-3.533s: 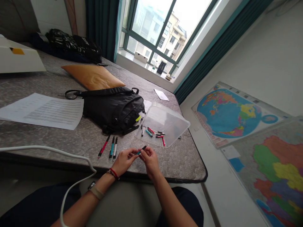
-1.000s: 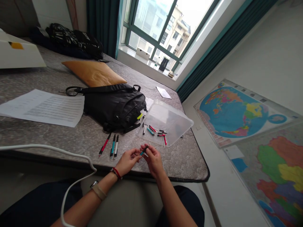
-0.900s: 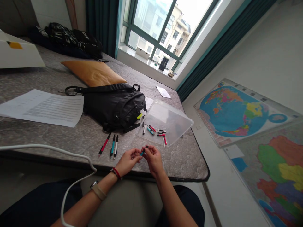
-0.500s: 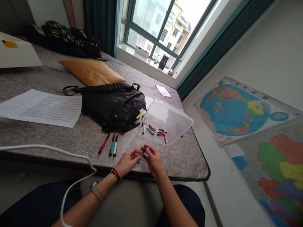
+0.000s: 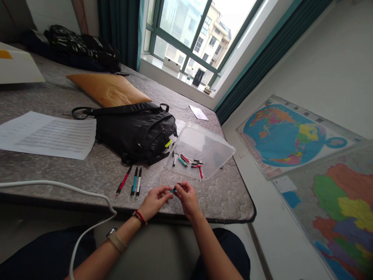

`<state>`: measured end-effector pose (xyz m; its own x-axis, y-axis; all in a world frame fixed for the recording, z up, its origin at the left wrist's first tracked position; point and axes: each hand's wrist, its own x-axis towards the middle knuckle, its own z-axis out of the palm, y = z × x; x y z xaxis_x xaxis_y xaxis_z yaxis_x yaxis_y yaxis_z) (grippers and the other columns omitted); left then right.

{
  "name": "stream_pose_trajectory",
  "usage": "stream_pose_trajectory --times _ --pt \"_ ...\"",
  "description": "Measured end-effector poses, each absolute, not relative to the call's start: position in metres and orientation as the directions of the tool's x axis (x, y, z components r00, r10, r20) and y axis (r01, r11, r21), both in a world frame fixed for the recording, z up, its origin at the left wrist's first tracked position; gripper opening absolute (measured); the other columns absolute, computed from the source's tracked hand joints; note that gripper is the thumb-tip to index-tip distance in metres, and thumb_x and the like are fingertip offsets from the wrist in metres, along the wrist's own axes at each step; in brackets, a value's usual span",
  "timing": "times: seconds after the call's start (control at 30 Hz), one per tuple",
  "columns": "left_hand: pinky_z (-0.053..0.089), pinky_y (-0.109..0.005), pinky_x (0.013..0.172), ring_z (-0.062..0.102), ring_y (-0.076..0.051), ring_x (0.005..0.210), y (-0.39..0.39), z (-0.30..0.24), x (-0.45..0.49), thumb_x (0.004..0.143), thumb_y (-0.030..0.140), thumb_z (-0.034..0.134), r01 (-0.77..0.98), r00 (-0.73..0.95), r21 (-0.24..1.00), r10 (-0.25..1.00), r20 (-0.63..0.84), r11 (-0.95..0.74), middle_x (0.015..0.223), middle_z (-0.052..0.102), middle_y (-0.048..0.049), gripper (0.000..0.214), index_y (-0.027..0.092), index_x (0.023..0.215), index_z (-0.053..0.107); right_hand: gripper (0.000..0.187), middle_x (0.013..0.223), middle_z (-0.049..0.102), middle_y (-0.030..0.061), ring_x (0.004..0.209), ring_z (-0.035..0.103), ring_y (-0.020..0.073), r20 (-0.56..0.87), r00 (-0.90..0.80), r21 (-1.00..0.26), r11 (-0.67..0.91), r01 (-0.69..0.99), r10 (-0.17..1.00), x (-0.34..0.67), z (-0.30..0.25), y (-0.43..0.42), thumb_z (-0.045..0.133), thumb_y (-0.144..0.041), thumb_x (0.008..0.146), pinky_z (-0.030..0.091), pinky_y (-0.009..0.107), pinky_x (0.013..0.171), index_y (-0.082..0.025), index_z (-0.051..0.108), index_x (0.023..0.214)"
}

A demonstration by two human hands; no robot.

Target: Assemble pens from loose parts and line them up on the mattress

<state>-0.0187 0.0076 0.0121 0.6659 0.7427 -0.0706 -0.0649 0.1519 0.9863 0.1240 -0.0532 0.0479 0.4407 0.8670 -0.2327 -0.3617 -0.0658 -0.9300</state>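
Note:
My left hand [image 5: 155,200] and my right hand [image 5: 186,197] meet over the near edge of the grey mattress [image 5: 87,167]. Both pinch a small blue and black pen [image 5: 174,189] between their fingertips. Most of the pen is hidden by the fingers. Three whole pens, red, teal and white [image 5: 130,182], lie side by side on the mattress to the left of my hands. Just beyond my hands a clear plastic lid [image 5: 201,149] holds several loose pen parts [image 5: 189,162].
A black bag [image 5: 136,130] lies behind the pens. Printed sheets [image 5: 46,134] are at the left, an orange cushion [image 5: 107,89] farther back. A white cable [image 5: 72,194] crosses the near left. Maps [image 5: 291,136] lie on the floor at the right.
My hands have stayed together on the pen, turning it and closing over it so less of it shows. The view has shifted slightly to the right.

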Motion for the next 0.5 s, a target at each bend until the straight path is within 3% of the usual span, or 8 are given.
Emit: stream_pose_trajectory --times 0.17,0.33,0.43,0.5 --pt "0.050 -0.027 0.065 0.065 -0.016 0.068 0.006 0.011 -0.019 0.080 0.042 0.064 -0.029 0.643 0.993 0.763 -0.067 0.112 0.080 0.070 -0.0037 0.031 0.016 0.098 0.062 0.032 0.082 0.065 -0.0007 0.072 0.060 0.0123 -0.233 0.424 -0.959 -0.134 -0.250 0.875 0.127 0.044 -0.054 0.082 -0.038 0.065 0.050 0.026 0.069 -0.018 0.062 0.080" --pt "0.051 -0.028 0.068 0.066 -0.018 0.077 0.005 0.008 -0.018 0.083 0.038 0.062 -0.140 0.643 0.969 0.763 -0.068 0.204 0.081 0.069 -0.0032 0.025 0.020 0.095 0.049 0.044 0.089 0.069 0.0025 0.079 0.063 0.0165 -0.149 0.150 -0.947 -0.185 0.263 0.977 0.161 0.047 -0.053 0.077 -0.041 0.072 0.049 0.026 0.068 -0.020 0.065 0.108" --pt "0.049 -0.027 0.065 0.063 -0.015 0.066 0.007 0.009 -0.018 0.083 0.037 0.061 -0.107 0.628 0.965 0.769 -0.120 0.238 0.079 0.068 -0.0022 0.026 0.020 0.096 0.046 0.035 0.092 0.069 0.0048 0.078 0.064 0.0172 -0.091 0.194 -0.750 -0.195 0.632 0.977 0.205 0.054 -0.043 0.067 -0.039 0.082 0.049 0.029 0.071 -0.019 0.064 0.110" --pt "0.047 -0.026 0.061 0.060 -0.013 0.060 0.009 0.010 -0.017 0.083 0.038 0.059 -0.097 0.620 0.963 0.772 -0.140 0.252 0.078 0.068 -0.0016 0.027 0.020 0.097 0.045 0.025 0.096 0.069 0.0084 0.081 0.064 0.0177 -0.046 0.319 -0.480 -0.301 0.824 0.947 0.237 0.058 -0.032 0.055 -0.031 0.091 0.048 0.030 0.078 -0.015 0.064 0.108"
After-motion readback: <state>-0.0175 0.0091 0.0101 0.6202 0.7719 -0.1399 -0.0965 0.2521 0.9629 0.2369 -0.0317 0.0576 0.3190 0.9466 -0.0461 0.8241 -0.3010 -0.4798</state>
